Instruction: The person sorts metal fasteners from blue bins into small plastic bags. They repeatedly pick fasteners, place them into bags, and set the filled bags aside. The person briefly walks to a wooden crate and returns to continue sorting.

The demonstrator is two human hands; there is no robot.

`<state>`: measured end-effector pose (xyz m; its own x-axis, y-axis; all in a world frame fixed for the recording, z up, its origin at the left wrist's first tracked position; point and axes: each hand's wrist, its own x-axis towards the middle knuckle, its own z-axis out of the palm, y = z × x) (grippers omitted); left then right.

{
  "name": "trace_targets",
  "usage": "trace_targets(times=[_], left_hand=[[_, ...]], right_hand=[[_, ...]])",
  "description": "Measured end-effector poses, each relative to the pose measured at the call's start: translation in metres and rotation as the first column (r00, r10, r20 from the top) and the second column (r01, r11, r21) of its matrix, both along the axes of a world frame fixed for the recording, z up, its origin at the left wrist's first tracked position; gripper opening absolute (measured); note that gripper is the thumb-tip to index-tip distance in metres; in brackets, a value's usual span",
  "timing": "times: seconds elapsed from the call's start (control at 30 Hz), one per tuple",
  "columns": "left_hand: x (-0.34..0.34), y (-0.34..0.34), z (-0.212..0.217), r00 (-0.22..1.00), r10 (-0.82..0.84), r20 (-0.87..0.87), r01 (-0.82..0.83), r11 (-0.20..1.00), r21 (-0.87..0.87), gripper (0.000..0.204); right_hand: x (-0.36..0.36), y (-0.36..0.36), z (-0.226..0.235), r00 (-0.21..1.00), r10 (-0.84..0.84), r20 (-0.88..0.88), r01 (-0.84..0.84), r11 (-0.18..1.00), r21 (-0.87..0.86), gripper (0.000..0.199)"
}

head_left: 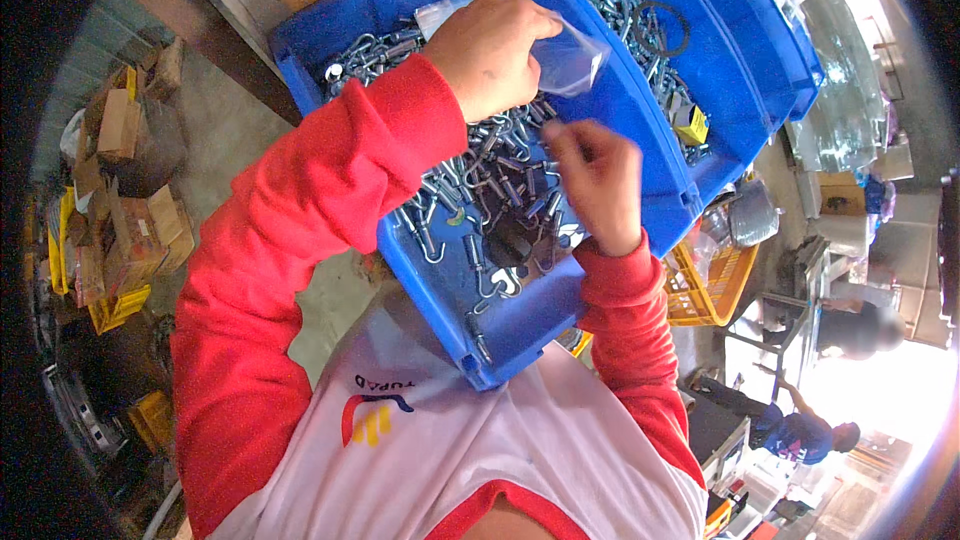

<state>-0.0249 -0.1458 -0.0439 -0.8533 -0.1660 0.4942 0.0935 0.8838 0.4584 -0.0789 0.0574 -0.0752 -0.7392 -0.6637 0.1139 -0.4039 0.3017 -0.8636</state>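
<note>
Bag [570, 60], clear plastic, is pinched in the left hand [490, 50] above the blue bin [640, 110], mouth near the hooks [480, 180]; the right hand [598, 180] has fingertips closed together, maybe on one small hook.

Metal hooks [480, 180] lie in the bin [640, 120]; yellow crate [715, 290] sits right of it.
</note>
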Motion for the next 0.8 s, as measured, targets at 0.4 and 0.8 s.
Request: trace_targets(times=[0.4,0.8], left_hand=[[0.009,-0.003,-0.004,0.995,0.041,0.094,-0.051,0.993,0.107,0.041],[0.009,0.003,-0.001,0.986,-0.009,0.168,-0.016,0.988,0.151,0.039]], right_hand=[[0.008,0.002,-0.039,0.863,0.497,-0.093,-0.320,0.679,0.661,0.026],[0.015,0.072,0.034,0.918,0.198,-0.344,0.039,0.819,0.573,0.017]])
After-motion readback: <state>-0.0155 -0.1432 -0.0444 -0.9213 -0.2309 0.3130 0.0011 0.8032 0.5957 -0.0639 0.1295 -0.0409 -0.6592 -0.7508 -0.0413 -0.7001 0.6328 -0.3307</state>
